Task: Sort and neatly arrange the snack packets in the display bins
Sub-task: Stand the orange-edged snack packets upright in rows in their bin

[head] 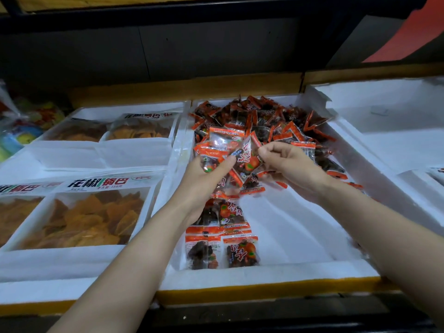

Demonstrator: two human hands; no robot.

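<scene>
Orange-edged snack packets (pixel 262 118) lie heaped in a white bin (pixel 300 224) beyond the right hand (pixel 288 164). Others lie flat below the left hand (pixel 206 179).

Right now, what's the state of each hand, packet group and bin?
left hand: grips stack of packets
right hand: pinches single packet by its edge
loose pile: jumbled, far end of middle bin
front row: laid flat, lined up, near-left corner
crisp bags: sealed, flat in left bin
</scene>
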